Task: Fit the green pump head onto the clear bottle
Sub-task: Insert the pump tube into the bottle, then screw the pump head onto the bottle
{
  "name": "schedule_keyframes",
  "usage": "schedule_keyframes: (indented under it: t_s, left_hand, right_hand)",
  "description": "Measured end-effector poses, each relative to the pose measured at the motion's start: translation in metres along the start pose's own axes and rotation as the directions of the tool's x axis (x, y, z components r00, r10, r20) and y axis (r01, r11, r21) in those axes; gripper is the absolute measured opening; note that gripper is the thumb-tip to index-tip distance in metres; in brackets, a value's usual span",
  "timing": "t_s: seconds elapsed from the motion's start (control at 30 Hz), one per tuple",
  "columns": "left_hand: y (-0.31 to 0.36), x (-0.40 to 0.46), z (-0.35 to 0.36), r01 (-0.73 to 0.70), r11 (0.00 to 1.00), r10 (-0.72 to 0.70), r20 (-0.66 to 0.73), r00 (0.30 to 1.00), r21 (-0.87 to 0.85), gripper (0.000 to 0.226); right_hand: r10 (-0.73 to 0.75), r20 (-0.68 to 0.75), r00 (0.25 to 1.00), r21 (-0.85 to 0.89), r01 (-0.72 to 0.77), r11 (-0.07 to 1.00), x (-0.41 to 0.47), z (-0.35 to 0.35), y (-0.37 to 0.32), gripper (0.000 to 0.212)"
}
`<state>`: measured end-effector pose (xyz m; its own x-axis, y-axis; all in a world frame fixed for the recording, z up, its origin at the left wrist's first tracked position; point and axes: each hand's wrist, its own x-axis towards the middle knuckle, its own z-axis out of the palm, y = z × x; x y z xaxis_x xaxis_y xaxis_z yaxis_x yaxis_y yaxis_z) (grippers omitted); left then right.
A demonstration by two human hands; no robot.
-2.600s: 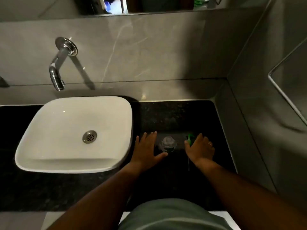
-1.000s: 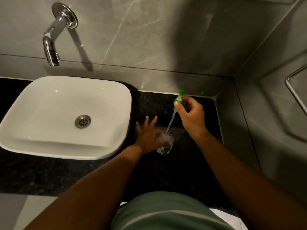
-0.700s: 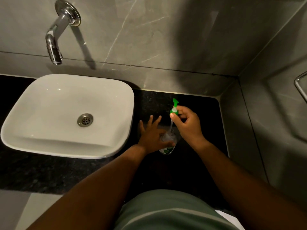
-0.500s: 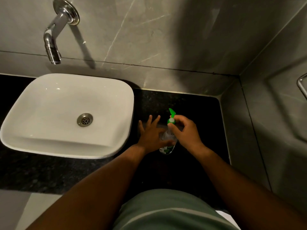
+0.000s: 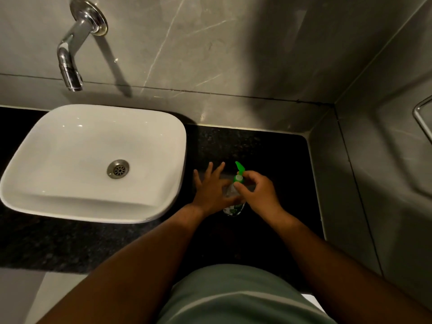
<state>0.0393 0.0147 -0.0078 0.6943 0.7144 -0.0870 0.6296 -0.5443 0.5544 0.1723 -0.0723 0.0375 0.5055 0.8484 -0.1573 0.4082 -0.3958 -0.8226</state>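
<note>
The clear bottle [image 5: 232, 208] stands upright on the black counter [image 5: 275, 155], to the right of the basin; a green-printed label shows near its base. My left hand [image 5: 210, 190] holds its left side with the thumb across the front and the fingers spread. The green pump head [image 5: 239, 173] sits at the bottle's mouth, nozzle pointing up and away. My right hand [image 5: 259, 192] grips the pump's collar from the right with its fingertips. The dip tube is inside the bottle and hardly visible.
A white basin [image 5: 93, 160] sits on the counter to the left, with a chrome wall tap [image 5: 70, 59] above it. Grey tiled walls close in at the back and right. A metal rail [image 5: 420, 118] is mounted on the right wall.
My right hand has lowered the pump head, sliding its tube down into the bottle until the head reached the mouth. My left hand kept hold of the bottle.
</note>
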Motion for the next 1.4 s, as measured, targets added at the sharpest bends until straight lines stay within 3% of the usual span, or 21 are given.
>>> schedule_keyframes:
  t_s: [0.23, 0.5, 0.67, 0.9, 1.0, 1.1, 1.23, 1.4]
  left_hand:
    - [0.000, -0.001, 0.003, 0.031, 1.000, -0.031, 0.004, 1.000, -0.003, 0.082]
    - [0.008, -0.004, 0.003, 0.035, 0.999, -0.035, 0.005, 0.999, 0.041, 0.081]
    - [-0.002, -0.005, 0.003, 0.070, 0.996, -0.071, 0.015, 0.997, 0.052, 0.084]
    - [0.000, -0.006, 0.005, 0.115, 0.993, -0.115, 0.027, 0.993, -0.007, 0.086]
    - [0.004, -0.006, 0.002, 0.116, 0.993, -0.116, 0.048, 0.992, -0.012, 0.085]
    - [0.008, -0.005, 0.001, 0.095, 0.995, -0.096, 0.067, 0.993, 0.016, 0.083]
    - [0.003, -0.002, 0.002, 0.118, 0.993, -0.119, 0.074, 0.990, 0.014, 0.081]
    - [-0.001, -0.002, 0.005, 0.105, 0.994, -0.105, 0.054, 0.993, -0.006, 0.092]
  right_hand:
    - [0.029, 0.115, 0.993, 0.264, -0.058, 0.963, 0.000, -0.005, 0.002, 0.064]
    - [0.100, -0.057, 0.993, 0.239, -0.083, 0.967, 0.003, 0.010, 0.000, 0.079]
    - [0.083, 0.020, 0.996, 0.420, -0.083, 0.904, -0.005, 0.013, 0.005, 0.103]
    - [0.070, 0.115, 0.991, 0.478, -0.117, 0.870, -0.003, 0.003, 0.010, 0.084]
    - [0.070, 0.036, 0.997, 0.397, -0.079, 0.915, 0.001, 0.006, 0.006, 0.079]
    - [0.077, 0.002, 0.997, 0.322, -0.073, 0.944, 0.003, 0.009, 0.003, 0.087]
    - [0.032, 0.041, 0.999, 0.435, -0.046, 0.899, -0.002, 0.007, 0.009, 0.099]
    - [0.051, 0.143, 0.988, 0.468, -0.114, 0.877, 0.000, -0.005, 0.011, 0.081]
